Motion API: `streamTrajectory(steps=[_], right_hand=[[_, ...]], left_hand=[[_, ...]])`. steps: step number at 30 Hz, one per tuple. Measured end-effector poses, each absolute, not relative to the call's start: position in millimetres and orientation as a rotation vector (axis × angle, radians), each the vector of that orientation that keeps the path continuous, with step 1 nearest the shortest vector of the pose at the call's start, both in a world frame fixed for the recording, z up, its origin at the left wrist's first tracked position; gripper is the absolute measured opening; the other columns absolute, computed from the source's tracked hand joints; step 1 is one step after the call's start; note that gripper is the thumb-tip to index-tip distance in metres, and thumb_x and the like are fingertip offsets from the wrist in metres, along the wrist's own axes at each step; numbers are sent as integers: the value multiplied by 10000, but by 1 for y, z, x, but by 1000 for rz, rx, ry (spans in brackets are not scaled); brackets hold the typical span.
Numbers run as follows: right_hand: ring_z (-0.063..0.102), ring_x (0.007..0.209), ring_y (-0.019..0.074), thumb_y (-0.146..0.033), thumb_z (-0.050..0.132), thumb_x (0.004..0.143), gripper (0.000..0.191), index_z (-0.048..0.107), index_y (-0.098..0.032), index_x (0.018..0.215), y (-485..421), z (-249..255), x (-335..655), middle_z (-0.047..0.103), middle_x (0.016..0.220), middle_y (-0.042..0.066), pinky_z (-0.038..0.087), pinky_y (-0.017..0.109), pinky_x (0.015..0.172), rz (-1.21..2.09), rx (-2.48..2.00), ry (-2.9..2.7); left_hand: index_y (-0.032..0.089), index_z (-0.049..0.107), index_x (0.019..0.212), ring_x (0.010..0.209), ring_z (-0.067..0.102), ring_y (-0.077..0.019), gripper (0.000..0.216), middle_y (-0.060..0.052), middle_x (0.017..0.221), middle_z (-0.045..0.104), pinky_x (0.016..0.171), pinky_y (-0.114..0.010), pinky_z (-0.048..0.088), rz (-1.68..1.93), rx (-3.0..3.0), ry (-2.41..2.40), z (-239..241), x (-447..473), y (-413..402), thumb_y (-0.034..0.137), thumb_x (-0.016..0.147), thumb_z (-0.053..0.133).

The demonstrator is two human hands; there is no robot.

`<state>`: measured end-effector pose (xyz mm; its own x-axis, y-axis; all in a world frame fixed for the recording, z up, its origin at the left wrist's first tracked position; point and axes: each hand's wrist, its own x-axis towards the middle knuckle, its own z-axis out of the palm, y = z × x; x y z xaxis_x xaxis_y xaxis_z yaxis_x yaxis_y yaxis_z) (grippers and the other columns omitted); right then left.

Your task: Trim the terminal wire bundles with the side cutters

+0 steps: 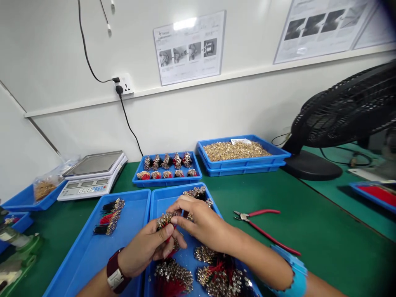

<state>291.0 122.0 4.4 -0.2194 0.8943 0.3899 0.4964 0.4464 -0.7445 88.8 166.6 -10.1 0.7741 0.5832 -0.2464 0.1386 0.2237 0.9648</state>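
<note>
My left hand [148, 247] is closed around a bundle of red wires with metal terminal ends [163, 220], its thumb across the front. From the other side, the thumb and fingers of my right hand [201, 222] pinch the top of the same bundle; whether a single piece is between them is hidden. Both hands are over a blue tray [216, 210] that carries several more bundles. One red bundle with ring-like metal ends [175, 276] lies just below my left hand, and a darker bundle [219, 276] lies to its right.
Left is a blue tray [126, 243] with a small wire group [108, 216]. Farther back are a scale [93, 173], a tray of upright bundles [168, 181] and stacked trays [247, 167] of brass-coloured parts. Red-handled cutters [262, 227] lie right; a black fan [337, 111] stands beyond.
</note>
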Motion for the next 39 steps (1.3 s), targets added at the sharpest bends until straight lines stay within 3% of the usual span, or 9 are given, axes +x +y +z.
streamTrajectory(steps=[4,11,15,19,23,26,29,31,39], right_hand=[[626,1079,210,-303,564,1013,315,662,-240,1307,123,8,295,694,1172,73,497,392,949,663,-1100,-1877],[621,852,161,-211,630,969,107,735,-205,951,124,1,287,682,873,20,486,311,812,584,-1134,-1903],[637,983,177,-218,602,993,199,744,-238,1130,126,4,291,712,1041,45,497,328,885,679,-1073,-1933],[638,996,199,-327,528,1038,304,693,-243,1280,126,8,297,719,1063,62,496,380,906,694,-1113,-1860],[610,881,186,-295,603,981,162,741,-227,1034,126,4,294,668,906,35,474,335,789,619,-1210,-1876],[590,809,163,-256,645,945,89,714,-205,922,127,1,293,628,843,19,453,302,726,612,-1246,-1861],[611,846,160,-292,653,956,143,732,-226,1055,129,5,296,656,891,18,476,306,771,685,-1188,-1874],[622,896,169,-314,641,964,221,722,-240,1156,129,8,299,673,940,27,485,331,826,750,-1135,-1879],[563,705,141,-319,636,931,146,676,-189,878,129,8,299,628,791,13,436,305,643,771,-1188,-1798]], left_hand=[[97,773,974,492,338,-80,533,22,567,504,484,-243,174,341,1335,644,-15,90,167,599,961,595],[114,762,980,422,372,-83,591,14,551,559,389,-205,247,286,1344,596,-22,93,169,685,874,653],[103,771,861,412,368,-81,570,24,494,515,400,-204,248,331,1458,660,-24,95,169,646,924,609],[121,752,933,462,412,-85,514,19,565,563,423,-199,238,441,1427,709,-20,94,168,618,933,620],[99,745,858,444,351,-67,553,27,543,527,444,-212,238,423,1483,668,-18,93,168,623,947,594],[115,709,992,465,355,-66,505,-11,660,632,436,-210,224,452,1434,652,-19,94,168,611,930,635],[143,631,1220,494,379,-70,517,-49,800,709,435,-201,225,490,1400,657,-19,94,168,580,943,641],[143,609,1266,497,389,-70,523,-46,793,710,438,-197,235,503,1409,656,-19,94,169,567,961,624],[122,683,918,485,443,-69,517,-39,704,691,444,-187,308,521,1394,689,-21,96,168,638,891,675]])
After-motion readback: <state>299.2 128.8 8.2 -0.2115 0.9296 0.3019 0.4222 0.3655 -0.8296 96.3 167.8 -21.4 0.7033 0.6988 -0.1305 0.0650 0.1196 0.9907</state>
